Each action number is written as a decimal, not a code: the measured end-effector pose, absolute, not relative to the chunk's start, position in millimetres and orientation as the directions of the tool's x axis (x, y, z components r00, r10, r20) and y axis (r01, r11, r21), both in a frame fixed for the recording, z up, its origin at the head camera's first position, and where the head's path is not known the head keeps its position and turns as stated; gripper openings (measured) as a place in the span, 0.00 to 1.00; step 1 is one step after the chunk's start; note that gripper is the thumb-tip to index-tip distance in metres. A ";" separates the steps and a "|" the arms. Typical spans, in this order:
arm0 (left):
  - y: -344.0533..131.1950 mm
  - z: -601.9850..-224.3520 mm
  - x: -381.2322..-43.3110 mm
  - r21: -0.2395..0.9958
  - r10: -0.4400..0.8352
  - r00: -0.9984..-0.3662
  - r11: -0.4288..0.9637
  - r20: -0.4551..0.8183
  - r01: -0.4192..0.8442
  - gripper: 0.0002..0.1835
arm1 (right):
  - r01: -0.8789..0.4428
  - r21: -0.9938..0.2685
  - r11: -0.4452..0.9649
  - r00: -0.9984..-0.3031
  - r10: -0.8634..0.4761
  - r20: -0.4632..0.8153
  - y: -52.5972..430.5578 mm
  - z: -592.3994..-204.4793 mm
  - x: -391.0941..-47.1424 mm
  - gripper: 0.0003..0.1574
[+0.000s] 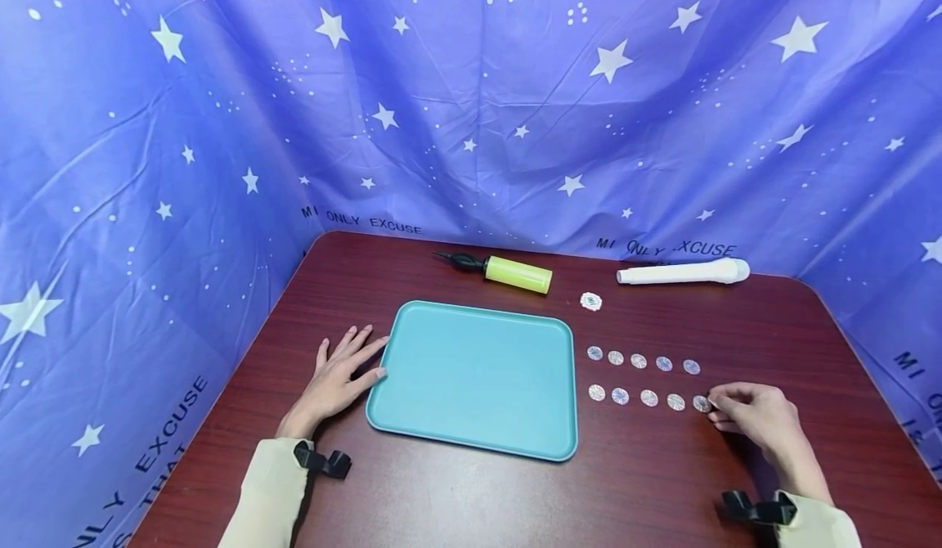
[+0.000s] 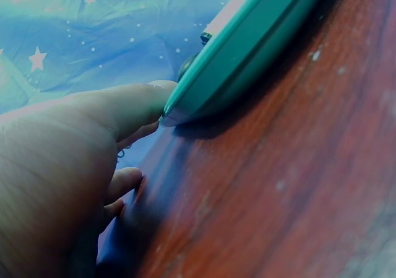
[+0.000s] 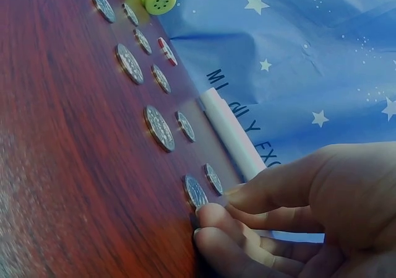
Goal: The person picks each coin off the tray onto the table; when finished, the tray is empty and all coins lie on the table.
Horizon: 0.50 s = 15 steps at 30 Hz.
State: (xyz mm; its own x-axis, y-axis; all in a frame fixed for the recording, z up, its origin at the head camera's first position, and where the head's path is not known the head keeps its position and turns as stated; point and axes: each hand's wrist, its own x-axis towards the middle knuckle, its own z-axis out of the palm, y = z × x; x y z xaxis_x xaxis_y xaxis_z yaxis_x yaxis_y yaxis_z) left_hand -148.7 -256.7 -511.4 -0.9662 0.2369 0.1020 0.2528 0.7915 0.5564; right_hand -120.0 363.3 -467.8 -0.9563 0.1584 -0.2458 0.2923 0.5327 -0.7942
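My left hand (image 1: 334,380) lies spread on the table with its fingers straight. Its thumb and index fingertip touch the left edge of a flat turquoise tray (image 1: 474,376), and the left wrist view shows the thumb at the tray's rim (image 2: 232,61). On the right, my right hand (image 1: 765,421) pinches the edge of a small shiny patterned disc (image 1: 702,403) at the right end of the nearer row. The right wrist view has the fingertips at that disc's (image 3: 195,190) lower edge. Several similar discs (image 1: 648,398) lie in two rows right of the tray.
Behind the tray lies a yellow-green hand pump (image 1: 518,275) with a black nozzle. A white stick-shaped object (image 1: 680,272) with a rounded end rests at the back right. Between them is a white scalloped piece (image 1: 591,301). A blue starry curtain (image 1: 478,98) surrounds the dark red table (image 1: 471,499).
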 end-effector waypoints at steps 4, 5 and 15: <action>-259.1 -512.6 -147.6 0.569 0.234 -0.966 0.782 0.112 0.255 0.31 | 0.287 -0.786 0.548 -0.958 0.151 -0.244 360.2 -466.5 -121.1 0.18; -259.5 -512.8 -147.2 0.574 0.233 -0.966 0.778 0.111 0.254 0.32 | 0.282 -0.782 0.557 -0.959 0.151 -0.238 359.6 -465.8 -121.1 0.19; -266.6 -492.5 -149.9 0.570 0.226 -0.973 0.793 0.051 0.214 0.42 | 0.073 -0.626 0.776 -0.973 0.194 0.127 344.1 -456.1 -130.9 0.19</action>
